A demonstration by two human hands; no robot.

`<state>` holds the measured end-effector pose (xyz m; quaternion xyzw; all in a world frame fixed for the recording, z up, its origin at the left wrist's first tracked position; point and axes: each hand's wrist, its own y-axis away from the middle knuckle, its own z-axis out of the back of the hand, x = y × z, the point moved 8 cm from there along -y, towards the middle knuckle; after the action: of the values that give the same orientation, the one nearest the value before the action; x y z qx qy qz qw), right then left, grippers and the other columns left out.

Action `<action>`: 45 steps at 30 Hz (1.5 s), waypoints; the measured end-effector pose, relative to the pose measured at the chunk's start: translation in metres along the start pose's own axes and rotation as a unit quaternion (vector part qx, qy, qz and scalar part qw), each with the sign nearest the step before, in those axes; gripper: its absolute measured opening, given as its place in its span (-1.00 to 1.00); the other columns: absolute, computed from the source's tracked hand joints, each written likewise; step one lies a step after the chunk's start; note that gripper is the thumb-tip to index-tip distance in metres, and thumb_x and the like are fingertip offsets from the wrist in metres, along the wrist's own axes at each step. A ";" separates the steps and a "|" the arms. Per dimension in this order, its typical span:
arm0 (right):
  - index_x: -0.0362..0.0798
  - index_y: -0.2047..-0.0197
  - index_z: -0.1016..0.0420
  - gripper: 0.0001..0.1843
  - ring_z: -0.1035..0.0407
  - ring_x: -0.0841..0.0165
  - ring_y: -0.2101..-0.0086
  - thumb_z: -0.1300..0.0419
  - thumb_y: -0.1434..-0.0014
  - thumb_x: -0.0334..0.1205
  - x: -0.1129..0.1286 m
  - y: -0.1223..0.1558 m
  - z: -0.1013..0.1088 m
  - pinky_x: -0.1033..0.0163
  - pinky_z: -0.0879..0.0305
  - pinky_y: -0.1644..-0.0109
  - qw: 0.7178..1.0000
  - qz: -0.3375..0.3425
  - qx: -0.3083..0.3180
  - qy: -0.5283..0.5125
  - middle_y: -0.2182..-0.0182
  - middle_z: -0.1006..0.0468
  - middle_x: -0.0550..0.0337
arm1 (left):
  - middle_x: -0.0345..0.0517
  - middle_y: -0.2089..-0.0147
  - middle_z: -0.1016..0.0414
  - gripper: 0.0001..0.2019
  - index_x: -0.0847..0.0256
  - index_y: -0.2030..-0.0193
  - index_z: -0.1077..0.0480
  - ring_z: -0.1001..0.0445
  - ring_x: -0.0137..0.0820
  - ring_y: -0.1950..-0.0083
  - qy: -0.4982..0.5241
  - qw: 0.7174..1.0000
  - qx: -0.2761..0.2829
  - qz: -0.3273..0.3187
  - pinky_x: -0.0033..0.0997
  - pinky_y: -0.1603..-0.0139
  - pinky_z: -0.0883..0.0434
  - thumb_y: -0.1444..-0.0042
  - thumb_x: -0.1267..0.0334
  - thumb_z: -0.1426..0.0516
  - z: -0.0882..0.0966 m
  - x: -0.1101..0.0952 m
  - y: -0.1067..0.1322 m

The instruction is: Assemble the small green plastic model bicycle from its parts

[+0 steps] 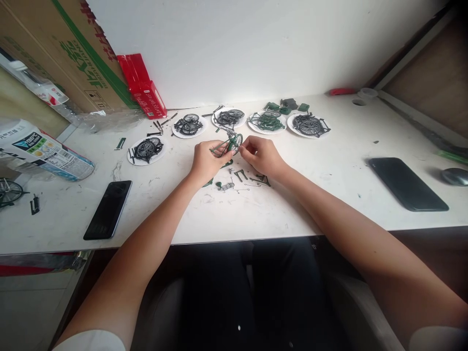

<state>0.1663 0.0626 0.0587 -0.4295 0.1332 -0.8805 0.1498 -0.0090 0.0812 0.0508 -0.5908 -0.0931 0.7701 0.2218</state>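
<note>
A small green model bicycle (234, 142) is held up over the table in the middle of the view. My left hand (206, 159) is closed round its frame, the thumb pressed below the wheel. At the wheel's right edge is my right hand (263, 155), with thumb and forefinger pinched together and the other fingers curled; whatever lies between the fingertips is too small to make out. Under the hands, loose green parts (240, 175) and a grey metal-looking piece (227, 186) are spread on the white table (292, 209).
Behind the hands stand several paper plates of model parts, among them a plate (252, 125) of green pieces. Dark parts fill the plate (161, 155) at left. A phone (107, 209), a bottle-like package (51, 148), a red box (146, 92), a dark slab (407, 184) and a mouse (455, 176) lie around.
</note>
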 end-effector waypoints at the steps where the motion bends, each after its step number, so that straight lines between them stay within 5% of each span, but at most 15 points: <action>1: -0.05 0.34 -0.51 -0.65 -0.28 0.34 0.46 -0.21 -0.40 0.00 -0.001 0.000 -0.001 0.20 -0.16 0.31 1.000 -0.005 0.007 0.002 0.48 -0.53 0.15 | -0.02 0.25 -0.71 -0.77 0.24 0.24 -0.66 -0.65 -0.27 0.22 0.001 1.000 0.004 -0.001 -0.33 0.16 -0.59 -0.09 0.11 -0.43 -0.001 -0.001 0.000; 5: -0.07 0.32 -0.58 -0.44 -0.27 0.35 0.51 -0.01 -0.53 0.11 -0.003 0.001 -0.007 0.19 -0.16 0.29 0.999 -0.022 0.050 -0.001 0.58 -0.46 0.19 | -0.02 0.23 -0.72 -0.77 0.25 0.24 -0.66 -0.65 -0.27 0.21 0.000 1.000 0.009 -0.002 -0.34 0.16 -0.59 -0.11 0.12 -0.41 -0.001 -0.002 -0.001; 12: -0.05 0.29 -0.52 -0.57 -0.25 0.36 0.47 -0.24 -0.40 0.16 -0.001 0.000 0.002 0.20 -0.12 0.33 1.000 -0.005 -0.011 0.026 0.49 -0.50 0.18 | -0.02 0.23 -0.71 -0.78 0.26 0.25 -0.65 -0.65 -0.29 0.22 0.005 1.000 -0.006 0.001 -0.37 0.18 -0.59 -0.09 0.14 -0.43 0.000 0.001 -0.001; 19: -0.07 0.32 -0.56 -0.37 -0.30 0.33 0.49 -0.01 -0.52 0.25 -0.004 0.000 -0.003 0.19 -0.17 0.30 0.999 -0.024 0.021 -0.003 0.55 -0.49 0.15 | -0.01 0.24 -0.72 -0.80 0.26 0.25 -0.65 -0.66 -0.29 0.22 -0.011 1.000 -0.008 -0.004 -0.37 0.18 -0.58 -0.12 0.16 -0.40 -0.001 0.000 0.000; 26: -0.05 0.12 -0.57 -0.80 -0.32 0.36 0.45 -0.32 -0.35 -0.08 -0.003 0.000 0.003 0.21 -0.17 0.29 0.999 -0.024 -0.029 0.011 0.46 -0.53 0.20 | -0.03 0.24 -0.72 -0.82 0.26 0.25 -0.64 -0.65 -0.31 0.24 -0.033 0.999 -0.037 -0.012 -0.40 0.21 -0.55 -0.16 0.17 -0.37 0.003 0.002 0.001; 35: -0.03 0.18 -0.55 -0.87 -0.30 0.36 0.47 -0.31 -0.32 -0.15 -0.001 0.001 0.002 0.22 -0.15 0.32 1.000 -0.021 -0.015 -0.004 0.48 -0.52 0.23 | -0.03 0.24 -0.72 -0.82 0.24 0.23 -0.65 -0.65 -0.30 0.24 -0.033 0.999 -0.035 -0.012 -0.39 0.21 -0.56 -0.14 0.16 -0.39 0.002 0.002 0.002; 45: -0.03 0.31 -0.50 -0.52 -0.22 0.32 0.46 -0.06 -0.51 0.11 -0.005 0.002 -0.003 0.18 -0.08 0.33 0.999 -0.035 -0.012 -0.002 0.55 -0.40 0.20 | -0.02 0.24 -0.72 -0.77 0.24 0.25 -0.64 -0.66 -0.29 0.24 -0.015 0.999 -0.029 0.000 -0.37 0.20 -0.59 -0.12 0.11 -0.41 -0.002 0.001 0.002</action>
<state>0.1671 0.0633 0.0528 -0.4375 0.1283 -0.8827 0.1135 -0.0078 0.0792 0.0486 -0.5852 -0.1193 0.7759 0.2031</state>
